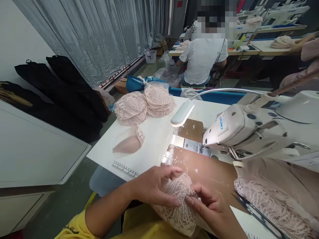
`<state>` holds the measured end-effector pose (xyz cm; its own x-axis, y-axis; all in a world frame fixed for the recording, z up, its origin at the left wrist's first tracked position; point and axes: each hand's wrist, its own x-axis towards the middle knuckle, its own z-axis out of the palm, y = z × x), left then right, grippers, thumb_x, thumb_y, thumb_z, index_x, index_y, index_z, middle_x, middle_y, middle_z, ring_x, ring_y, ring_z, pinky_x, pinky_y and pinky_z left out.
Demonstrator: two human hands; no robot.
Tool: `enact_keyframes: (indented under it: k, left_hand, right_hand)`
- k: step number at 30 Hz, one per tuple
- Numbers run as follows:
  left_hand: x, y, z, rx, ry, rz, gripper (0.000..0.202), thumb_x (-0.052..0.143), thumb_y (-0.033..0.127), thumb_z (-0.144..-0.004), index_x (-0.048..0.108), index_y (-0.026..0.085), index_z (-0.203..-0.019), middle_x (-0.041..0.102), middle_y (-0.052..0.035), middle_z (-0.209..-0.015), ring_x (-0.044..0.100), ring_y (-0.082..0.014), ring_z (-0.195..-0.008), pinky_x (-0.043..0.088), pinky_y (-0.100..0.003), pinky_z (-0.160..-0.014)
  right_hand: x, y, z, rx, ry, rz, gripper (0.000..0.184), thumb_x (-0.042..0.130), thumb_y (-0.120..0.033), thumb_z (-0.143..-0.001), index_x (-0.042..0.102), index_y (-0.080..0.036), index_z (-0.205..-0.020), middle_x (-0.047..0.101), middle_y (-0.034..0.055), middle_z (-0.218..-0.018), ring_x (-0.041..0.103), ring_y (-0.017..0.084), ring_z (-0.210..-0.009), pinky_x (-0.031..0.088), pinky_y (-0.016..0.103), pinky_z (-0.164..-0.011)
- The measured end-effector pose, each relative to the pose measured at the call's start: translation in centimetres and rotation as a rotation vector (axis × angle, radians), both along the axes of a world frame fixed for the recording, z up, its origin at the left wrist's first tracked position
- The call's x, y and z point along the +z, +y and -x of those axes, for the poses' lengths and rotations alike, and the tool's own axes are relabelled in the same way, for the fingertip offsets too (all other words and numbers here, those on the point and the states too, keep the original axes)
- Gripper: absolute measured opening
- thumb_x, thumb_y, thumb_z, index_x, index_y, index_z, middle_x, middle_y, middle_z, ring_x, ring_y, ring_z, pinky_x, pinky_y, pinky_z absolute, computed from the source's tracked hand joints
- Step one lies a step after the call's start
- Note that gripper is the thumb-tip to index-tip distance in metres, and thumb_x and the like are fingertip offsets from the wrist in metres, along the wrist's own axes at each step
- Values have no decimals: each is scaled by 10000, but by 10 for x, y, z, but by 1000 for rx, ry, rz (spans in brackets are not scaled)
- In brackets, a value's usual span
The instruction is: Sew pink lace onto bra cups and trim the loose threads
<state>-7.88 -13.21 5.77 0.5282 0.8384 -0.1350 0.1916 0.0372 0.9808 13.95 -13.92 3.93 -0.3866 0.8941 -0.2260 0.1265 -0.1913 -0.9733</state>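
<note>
At the table's front edge, close to my body, I have a pale pink lace bra cup point(179, 189). My left hand point(159, 186) holds it from the left, its thumb lying across the lace and its fingers along the upper edge. On the other side, my right hand point(210, 204) pinches the cup's right edge between thumb and fingers. A single beige bra cup with lace trim point(129, 142) lies on the white table point(154, 142), beyond my left hand. Past my right hand rest black thread snips point(259, 212), beside a heap of pink lace pieces point(276, 202).
A JUKI sewing machine point(239, 126) fills the right side, with a lit lamp point(182, 113) on a bendy neck. Two stacks of lace cups point(132, 108) stand at the table's far end. A co-worker in a white shirt point(203, 59) sits ahead. At left is a white cabinet point(37, 149).
</note>
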Motion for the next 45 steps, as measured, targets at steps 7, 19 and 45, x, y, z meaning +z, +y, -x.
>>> enact_keyframes:
  k: [7,19,45]
  left_hand:
    - [-14,-8,-10,-81,-15,5,266,650,357,-780,627,132,-920,499,11,-736,440,-112,-673,372,-199,-609]
    - [-6,2,-14,28,-30,-19,212,618,328,-812,619,119,-848,518,10,-718,430,-94,-643,347,-196,-589]
    - [-28,12,-55,84,-440,432,332,774,361,-681,562,105,-674,496,27,-588,414,-59,-532,336,-190,-530]
  right_hand:
    - [-4,1,0,-127,-52,-132,292,635,-467,-780,629,-216,-632,672,62,-830,605,212,-753,476,292,-653]
    - [-5,-2,10,-151,-99,-116,319,637,-465,-782,577,-209,-601,625,8,-616,513,147,-549,399,266,-529]
    - [-1,12,-13,-67,107,176,380,664,-531,-718,530,-185,-638,386,-52,-563,321,98,-549,253,236,-517]
